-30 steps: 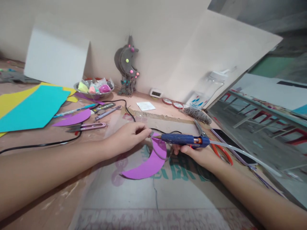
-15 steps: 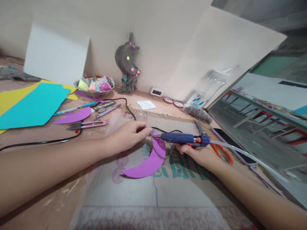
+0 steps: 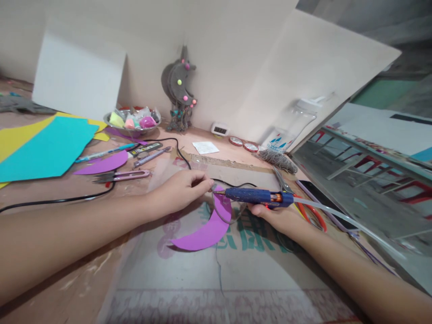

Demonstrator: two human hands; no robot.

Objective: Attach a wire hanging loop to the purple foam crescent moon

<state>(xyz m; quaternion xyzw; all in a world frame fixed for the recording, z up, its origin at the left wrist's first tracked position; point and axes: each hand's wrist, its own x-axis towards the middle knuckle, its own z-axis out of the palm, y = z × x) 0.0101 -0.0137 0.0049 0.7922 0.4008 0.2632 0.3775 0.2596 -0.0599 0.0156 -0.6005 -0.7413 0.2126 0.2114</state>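
1. The change over the last second is slight: the blue glue gun [image 3: 249,195] has edged a little to the left, so its nozzle [image 3: 220,192] now sits just beside the fingers of the left hand [image 3: 184,189]. My reading is that this is a steady, close application at one spot rather than a sweep.

2. The left fingers are pinched narrow on a grey cord [image 3: 231,222] by the crescent's upper tip (whether they grip that tip as well, I cannot tell).

3. The right hand [image 3: 280,218] has its fingers wrapped around the gun beneath the barrel; the grip is mostly hidden. A pale glue stick [image 3: 326,207] trails out of the gun's back end.

4. The purple crescent [image 3: 205,238] lies on a printed sheet [image 3: 162,274] over the counter [image 3: 74,299], between and below the hands. It has hardly shifted, and the cord still loops across its upper half.

5. Whether the nozzle touches the cord or the crescent is too small to see, nor can I make out any fresh glue.

6. Scissors [image 3: 282,181] and a phone [image 3: 312,191] lie beyond the right hand; thread snips [image 3: 133,174] rest beyond the left forearm. These look unmoved.
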